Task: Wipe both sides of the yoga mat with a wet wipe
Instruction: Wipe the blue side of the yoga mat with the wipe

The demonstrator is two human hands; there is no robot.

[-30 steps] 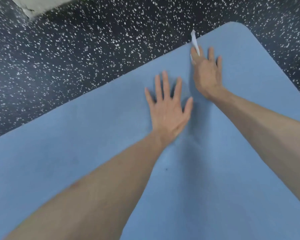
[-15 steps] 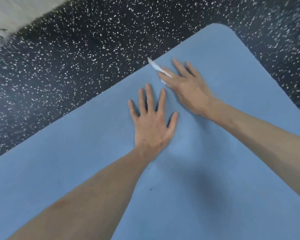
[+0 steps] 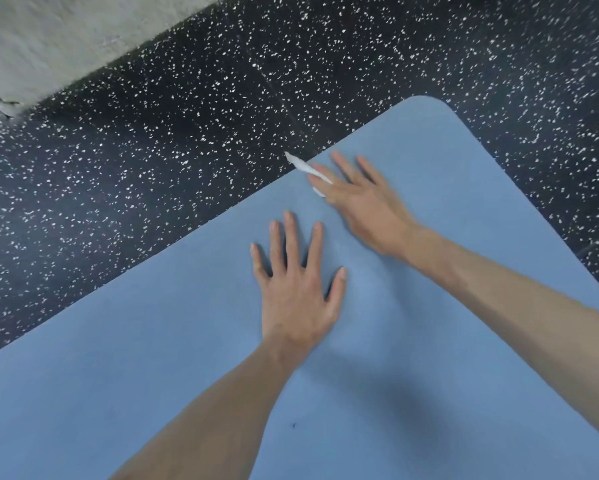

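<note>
R hand (image 3: 364, 206) flat, fingers straight on wet wipe (image 3: 306, 169) at yoga mat (image 3: 464, 341) edge, L hand (image 3: 300, 296) spread bracing; best w/ even pressure, overlapping strokes

One mat, one wipe, two hands

A single blue yoga mat (image 3: 152, 393) lies on the speckled floor (image 3: 152, 168); one white wet wipe (image 3: 306, 169) shows, plus a left hand (image 3: 298, 296) and a right hand (image 3: 367, 206).

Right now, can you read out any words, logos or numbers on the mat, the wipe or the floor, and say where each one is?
None can be read. The blue yoga mat shows a plain surface, the white wet wipe under the right hand shows no print, and the speckled floor carries only flecks.
</note>
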